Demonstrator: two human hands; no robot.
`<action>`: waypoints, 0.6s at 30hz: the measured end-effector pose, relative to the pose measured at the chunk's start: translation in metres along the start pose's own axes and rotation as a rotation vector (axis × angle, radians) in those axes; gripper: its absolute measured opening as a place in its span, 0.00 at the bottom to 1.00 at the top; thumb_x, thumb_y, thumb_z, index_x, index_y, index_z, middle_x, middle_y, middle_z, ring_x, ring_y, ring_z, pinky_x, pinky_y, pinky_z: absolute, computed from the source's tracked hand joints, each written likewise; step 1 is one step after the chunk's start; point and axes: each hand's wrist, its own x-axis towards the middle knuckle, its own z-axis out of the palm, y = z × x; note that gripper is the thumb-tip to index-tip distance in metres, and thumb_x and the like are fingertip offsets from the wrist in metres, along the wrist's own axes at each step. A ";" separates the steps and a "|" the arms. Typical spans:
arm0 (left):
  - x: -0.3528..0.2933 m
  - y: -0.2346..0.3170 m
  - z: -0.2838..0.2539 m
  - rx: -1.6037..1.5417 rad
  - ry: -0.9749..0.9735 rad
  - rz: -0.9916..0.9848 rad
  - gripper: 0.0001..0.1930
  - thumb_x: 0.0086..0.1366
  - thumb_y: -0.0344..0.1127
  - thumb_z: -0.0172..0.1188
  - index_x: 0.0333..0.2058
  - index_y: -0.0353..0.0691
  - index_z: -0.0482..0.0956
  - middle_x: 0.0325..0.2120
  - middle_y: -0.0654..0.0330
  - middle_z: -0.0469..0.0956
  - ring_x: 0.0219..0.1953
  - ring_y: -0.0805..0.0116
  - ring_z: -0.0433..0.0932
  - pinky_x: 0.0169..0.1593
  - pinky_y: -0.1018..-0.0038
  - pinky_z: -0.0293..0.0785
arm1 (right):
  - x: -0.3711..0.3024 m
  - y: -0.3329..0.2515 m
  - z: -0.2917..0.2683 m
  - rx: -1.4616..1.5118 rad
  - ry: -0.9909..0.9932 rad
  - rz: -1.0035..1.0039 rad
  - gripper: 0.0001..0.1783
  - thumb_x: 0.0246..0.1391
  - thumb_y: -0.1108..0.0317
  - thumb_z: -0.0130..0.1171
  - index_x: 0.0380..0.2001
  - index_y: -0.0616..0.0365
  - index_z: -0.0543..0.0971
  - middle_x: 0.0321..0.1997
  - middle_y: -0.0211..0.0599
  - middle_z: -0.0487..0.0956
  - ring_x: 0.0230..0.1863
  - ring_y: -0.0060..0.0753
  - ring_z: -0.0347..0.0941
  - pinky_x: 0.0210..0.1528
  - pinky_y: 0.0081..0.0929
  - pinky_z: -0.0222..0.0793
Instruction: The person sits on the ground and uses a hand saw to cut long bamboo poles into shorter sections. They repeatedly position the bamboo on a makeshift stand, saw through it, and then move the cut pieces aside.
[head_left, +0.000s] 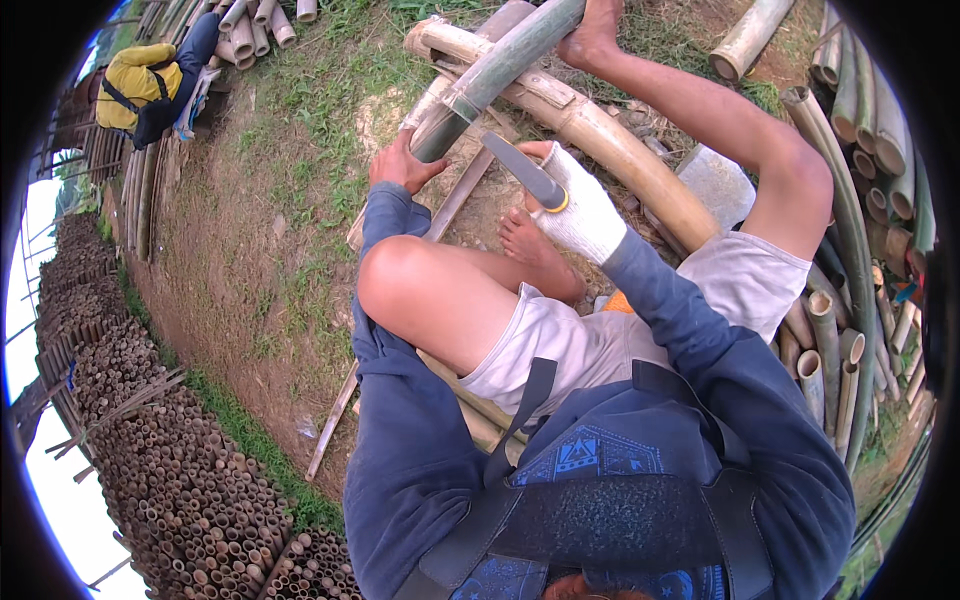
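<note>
— What's the green bamboo pole (pixel 500 65) like, the one the bare left hand (pixel 400 165) grips?

— Smooth, slightly waxy skin, dull green; its cut end shows pale, fibrous wood. Just behind it, the thick curved bamboo (pixel 600 140) is dry, tan and matt, with flaking sheath.

— And the blade?

— The knife (pixel 525 170) has grey metal, faintly shiny, with a yellow ring at the handle. The right hand (pixel 580 215) holding it wears a white knitted cloth glove, rough in weave.

— Clothing?

— Dark blue matt cloth sleeves (pixel 400 440), pale grey woven shorts (pixel 570 340), black webbing straps.

— Around the pole?

— Bare rough earth and patchy grass (pixel 260 230). Far left of it, stacked bamboo ends (pixel 170 470), weathered brown-grey, hollow and matt.
</note>
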 end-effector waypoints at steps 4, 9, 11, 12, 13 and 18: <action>0.003 -0.003 0.003 -0.057 -0.026 -0.006 0.52 0.48 0.67 0.78 0.68 0.47 0.73 0.52 0.42 0.85 0.55 0.41 0.84 0.62 0.54 0.78 | -0.154 -0.063 -0.067 -0.214 0.034 0.192 0.30 0.53 0.81 0.59 0.62 0.63 0.73 0.53 0.40 0.79 0.52 0.32 0.78 0.57 0.27 0.72; 0.002 0.003 0.003 0.040 -0.054 -0.076 0.50 0.50 0.69 0.75 0.67 0.49 0.73 0.50 0.43 0.86 0.53 0.43 0.85 0.59 0.53 0.80 | -0.095 -0.066 -0.045 -0.053 0.042 0.151 0.30 0.54 0.81 0.59 0.62 0.64 0.73 0.51 0.41 0.80 0.50 0.30 0.79 0.55 0.27 0.73; 0.000 0.006 0.003 0.064 -0.041 -0.083 0.51 0.50 0.70 0.74 0.68 0.50 0.72 0.50 0.43 0.86 0.52 0.43 0.85 0.58 0.53 0.81 | -0.001 -0.028 -0.006 -0.089 0.056 -0.005 0.29 0.54 0.74 0.64 0.61 0.58 0.74 0.50 0.41 0.82 0.49 0.29 0.80 0.52 0.29 0.75; -0.001 0.006 0.002 0.056 -0.031 -0.080 0.51 0.50 0.70 0.74 0.68 0.50 0.72 0.50 0.44 0.86 0.52 0.43 0.86 0.58 0.53 0.81 | 0.040 -0.011 0.014 -0.002 0.035 0.028 0.29 0.54 0.72 0.67 0.60 0.56 0.74 0.49 0.44 0.82 0.47 0.37 0.82 0.52 0.32 0.76; -0.002 0.006 0.001 0.054 -0.015 -0.071 0.51 0.49 0.70 0.75 0.68 0.50 0.72 0.49 0.44 0.86 0.52 0.43 0.86 0.58 0.53 0.81 | 0.070 0.001 0.032 -0.025 0.068 -0.119 0.29 0.54 0.70 0.67 0.60 0.54 0.73 0.49 0.47 0.82 0.47 0.46 0.82 0.51 0.36 0.77; 0.004 0.001 -0.003 0.033 -0.015 -0.013 0.52 0.48 0.68 0.76 0.68 0.47 0.72 0.50 0.43 0.86 0.52 0.42 0.85 0.59 0.54 0.80 | 0.011 0.007 0.003 0.182 -0.059 0.091 0.33 0.53 0.76 0.66 0.63 0.57 0.72 0.52 0.45 0.82 0.51 0.42 0.83 0.52 0.36 0.77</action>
